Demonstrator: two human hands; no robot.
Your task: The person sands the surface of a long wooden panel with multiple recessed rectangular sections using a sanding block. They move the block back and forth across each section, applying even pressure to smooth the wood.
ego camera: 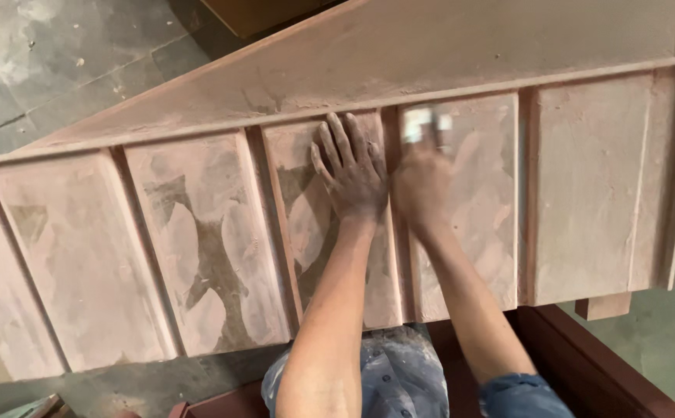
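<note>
We press our left hand (353, 174) flat, fingers spread, on a dusty reddish wooden panel (221, 248) with raised, bevelled fields. Just right of those fingers, our right hand (422, 182) closes on a blurred pale block (424, 125) (probably sandpaper). The panel looks stiff and heavy, its powdery faces slippery, so it is best gripped along its long edges.
</note>
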